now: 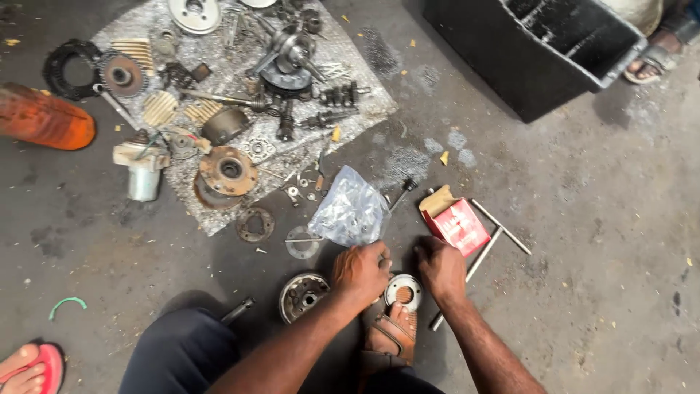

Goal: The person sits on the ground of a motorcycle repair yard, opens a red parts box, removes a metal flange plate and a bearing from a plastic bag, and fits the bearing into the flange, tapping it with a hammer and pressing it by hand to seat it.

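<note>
Grey, oil-stained concrete floor (583,241) carries everything here. The left hand (362,271) sits at about 6 o'clock of the view, its fingers curled shut and pressed down beside a round metal disc (403,290) with a rusty centre. The right hand (440,267) is just at 3 o'clock of the left one, fingers also bent closed over the disc's upper edge; whether either hand truly grips the disc or only bears on it cannot be told. A sandalled foot (392,335) touches the disc from 6 o'clock.

At 9 o'clock of the disc lies a drum (302,295), open side up. At 12 o'clock of the left hand a clear plastic bag (350,213) of small shiny parts lies, nearly touching the knuckles. At 1 o'clock of the right hand stands a red box (456,222) with its flap open, and a T-shaped wrench (490,244) lies just beside it.

Towards 11 o'clock a silvery sheet (364,102) holds many engine parts: a crankshaft (288,62), gears (335,98), a rusty hub (228,170). A black bin (536,51) stands at 1 o'clock, and an orange can (44,117) lies at 10 o'clock.
</note>
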